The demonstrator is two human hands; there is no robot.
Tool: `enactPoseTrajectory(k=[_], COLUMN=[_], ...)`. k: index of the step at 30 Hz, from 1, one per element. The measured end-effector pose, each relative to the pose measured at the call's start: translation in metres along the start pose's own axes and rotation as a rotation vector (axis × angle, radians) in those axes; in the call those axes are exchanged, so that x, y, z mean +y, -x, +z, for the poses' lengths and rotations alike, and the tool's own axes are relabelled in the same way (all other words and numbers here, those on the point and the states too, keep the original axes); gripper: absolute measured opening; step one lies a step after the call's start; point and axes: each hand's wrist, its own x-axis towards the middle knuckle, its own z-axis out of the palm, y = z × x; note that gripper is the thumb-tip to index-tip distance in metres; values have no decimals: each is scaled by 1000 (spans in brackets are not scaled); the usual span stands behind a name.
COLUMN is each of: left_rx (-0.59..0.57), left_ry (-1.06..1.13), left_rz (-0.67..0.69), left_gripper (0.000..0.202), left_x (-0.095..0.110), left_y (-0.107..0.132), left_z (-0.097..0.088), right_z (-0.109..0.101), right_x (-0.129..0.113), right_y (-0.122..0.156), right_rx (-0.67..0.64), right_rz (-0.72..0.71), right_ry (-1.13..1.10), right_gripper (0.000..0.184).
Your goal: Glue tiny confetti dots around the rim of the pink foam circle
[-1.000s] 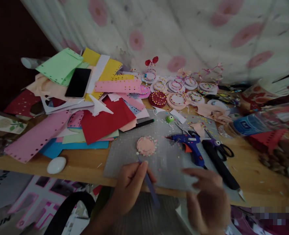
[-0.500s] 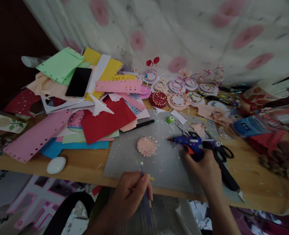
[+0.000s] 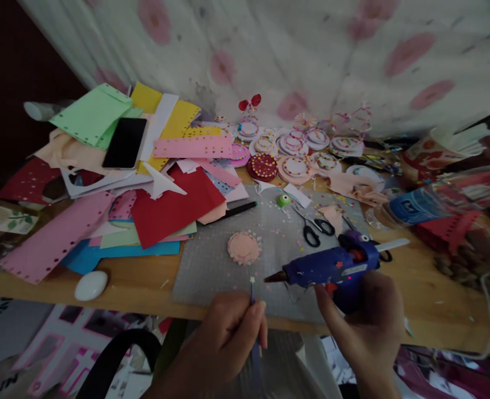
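Note:
My left hand (image 3: 238,327) pinches a pair of slim tweezers (image 3: 253,354) pointing away from me. A tiny pale paper flower (image 3: 252,280) sits at their tip. My right hand (image 3: 365,327) is wrapped round the handle of a blue hot glue gun (image 3: 319,267), raised above the mat with its nozzle aimed left, close to the little flower. Just beyond, a round pink paper disc (image 3: 243,247) edged with small pale flowers lies on the grey cutting mat (image 3: 211,271).
Black-handled scissors (image 3: 312,234) and a green punch (image 3: 283,200) lie on the mat. Coloured paper sheets (image 3: 178,202) and a phone (image 3: 125,143) are piled left, with a white oval object (image 3: 91,285) in front. Decorated discs (image 3: 297,166) line the back; a plastic bottle (image 3: 414,206) lies right.
My right hand has lifted the glue gun off the mat, bringing it nearer and its nozzle toward the tweezers. The tweezers have shifted slightly right. The view has moved a little.

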Motion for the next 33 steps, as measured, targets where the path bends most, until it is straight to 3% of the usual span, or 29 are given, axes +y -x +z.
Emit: enactPoseTrajectory(k=[33], left_rx=[-34], left_ry=[1], left_rz=[35], left_gripper=[51], left_x=[1], left_y=[-2], left_z=[1], right_z=[-1], right_x=[0], right_y=[-1], right_rx=[14], right_rz=[-101], right_ry=[42], right_gripper=[30])
